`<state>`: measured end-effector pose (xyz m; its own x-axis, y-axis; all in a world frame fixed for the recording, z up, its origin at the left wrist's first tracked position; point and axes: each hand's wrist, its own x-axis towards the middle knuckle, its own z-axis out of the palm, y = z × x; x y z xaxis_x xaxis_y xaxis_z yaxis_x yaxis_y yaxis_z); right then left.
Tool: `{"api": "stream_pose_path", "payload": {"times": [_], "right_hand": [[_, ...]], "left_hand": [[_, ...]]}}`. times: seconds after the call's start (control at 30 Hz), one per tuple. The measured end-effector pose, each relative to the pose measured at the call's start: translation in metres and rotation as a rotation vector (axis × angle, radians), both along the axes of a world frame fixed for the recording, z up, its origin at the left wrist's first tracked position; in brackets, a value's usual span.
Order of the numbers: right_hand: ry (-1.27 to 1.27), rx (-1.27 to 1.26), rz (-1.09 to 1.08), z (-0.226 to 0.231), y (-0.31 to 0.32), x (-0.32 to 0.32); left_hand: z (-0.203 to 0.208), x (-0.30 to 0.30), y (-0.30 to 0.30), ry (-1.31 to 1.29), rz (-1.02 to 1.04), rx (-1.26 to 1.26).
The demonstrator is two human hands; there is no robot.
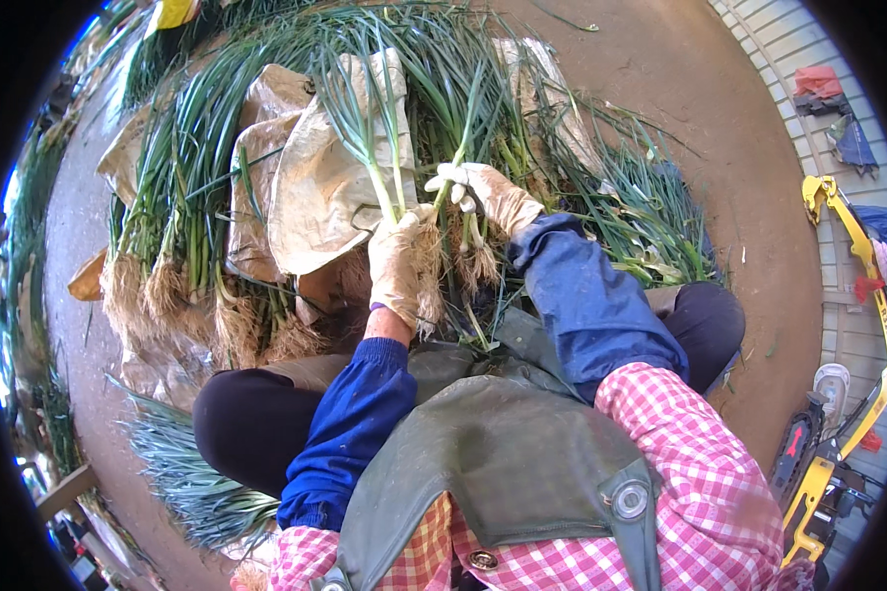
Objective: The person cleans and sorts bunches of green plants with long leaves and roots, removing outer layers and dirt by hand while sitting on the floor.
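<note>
two gloved hands raised: left hand clenched round green onion bunch roots, right hand pinching stalks above.

Both hands are gloved: left glove pale cream and grubby with soil, right glove the same thin stuff, whiter at the fingertips. Blue oversleeves cover both forearms, gathered tight at the wrist, the right one a shade duller. Above them comes a pink-and-white checked shirt, bunched at the shoulder. A grey-green apron hangs down the front, its strap fixed by a round metal snap, a second snap lower down. Dark trousers over both knees.
</note>
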<state>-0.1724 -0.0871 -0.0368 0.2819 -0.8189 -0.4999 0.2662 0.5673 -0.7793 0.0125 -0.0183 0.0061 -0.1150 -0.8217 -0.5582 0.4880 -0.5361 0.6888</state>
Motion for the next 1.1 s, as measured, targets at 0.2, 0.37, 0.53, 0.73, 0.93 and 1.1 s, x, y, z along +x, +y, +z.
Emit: {"api": "stream_pose_path", "payload": {"times": [0.2,0.37,0.53,0.73,0.93,1.1], "right_hand": [[0.293,0.07,0.206,0.031,0.003,-0.004],[1.328,-0.395,0.261,0.037,0.018,0.006],[1.509,-1.133,0.248,0.071,0.069,0.016],[0.877,-1.497,0.287,0.121,0.137,0.078],[0.123,-0.086,-0.148,0.071,0.072,-0.031],[0.038,0.118,-0.355,0.025,0.033,-0.012]], "left_hand": [[-0.007,-0.015,0.018,0.149,-0.135,-0.015],[-0.005,-0.024,0.021,0.022,-0.145,-0.058],[-0.007,-0.032,0.024,0.127,-0.039,0.024],[-0.068,-0.015,0.011,0.458,-0.037,0.084],[-0.004,-0.012,0.021,0.372,-0.033,0.139],[0.012,-0.008,0.027,0.399,-0.141,0.129]]}}
